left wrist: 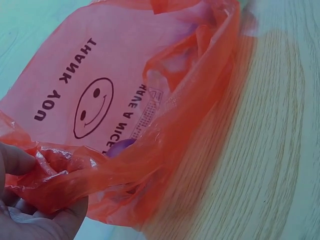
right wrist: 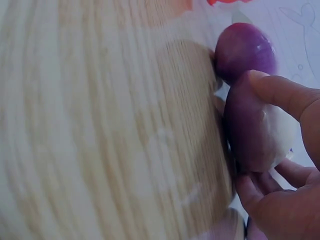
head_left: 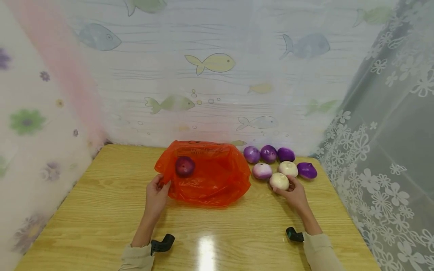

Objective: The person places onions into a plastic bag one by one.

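My left hand (head_left: 156,192) pinches the left edge of a red plastic bag (head_left: 210,188). Its mouth faces me on the table, and one purple onion (head_left: 184,166) shows inside near the left. In the left wrist view, finger and thumb grip the crumpled rim; a printed smiley face (left wrist: 94,107) shows on the plastic. My right hand (head_left: 294,192) grips a white-topped onion (head_left: 279,181) at the front of the onion group. From the right wrist, this onion (right wrist: 257,130) has purple sides, with thumb and fingers around it and a purple onion (right wrist: 245,52) just beyond.
Behind the held onion sit another white onion (head_left: 288,169), a pinkish-white onion (head_left: 262,171) and several purple ones, including a pointed one (head_left: 306,170) at the right. The wooden table (head_left: 101,210) meets a fish-printed curtain (head_left: 217,124) at the back.
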Demonstrator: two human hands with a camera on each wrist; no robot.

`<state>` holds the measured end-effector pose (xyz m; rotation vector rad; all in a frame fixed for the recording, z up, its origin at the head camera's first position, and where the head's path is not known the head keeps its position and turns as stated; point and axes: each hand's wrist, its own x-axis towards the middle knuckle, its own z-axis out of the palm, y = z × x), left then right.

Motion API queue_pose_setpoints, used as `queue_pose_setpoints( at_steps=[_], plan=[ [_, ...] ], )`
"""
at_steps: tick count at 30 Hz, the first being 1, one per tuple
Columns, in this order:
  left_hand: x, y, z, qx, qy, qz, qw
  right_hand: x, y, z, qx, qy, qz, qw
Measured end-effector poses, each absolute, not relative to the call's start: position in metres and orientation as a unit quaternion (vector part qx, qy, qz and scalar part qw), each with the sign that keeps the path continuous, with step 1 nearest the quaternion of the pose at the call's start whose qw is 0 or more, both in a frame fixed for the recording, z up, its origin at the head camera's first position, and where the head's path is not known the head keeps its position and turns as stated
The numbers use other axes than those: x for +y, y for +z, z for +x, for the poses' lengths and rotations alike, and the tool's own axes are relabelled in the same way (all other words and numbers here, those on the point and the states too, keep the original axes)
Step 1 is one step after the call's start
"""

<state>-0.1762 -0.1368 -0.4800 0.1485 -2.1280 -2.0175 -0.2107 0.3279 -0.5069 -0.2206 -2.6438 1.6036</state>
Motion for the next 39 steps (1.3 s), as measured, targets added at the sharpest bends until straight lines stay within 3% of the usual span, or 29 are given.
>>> queue_pose_setpoints(
  at_steps=[20, 39],
  plan=[
    [-0.135, -0.484, -0.177, -0.720, -0.685, 0.050, 0.097, 0.327, -0.500, -0.192, -0.822, 0.554, -0.123, 0.057],
    [-0.137, -0.480, -0.178, -0.727, -0.678, 0.049, 0.095, 0.303, -0.480, -0.165, -0.823, 0.552, -0.096, 0.093]
  ],
)
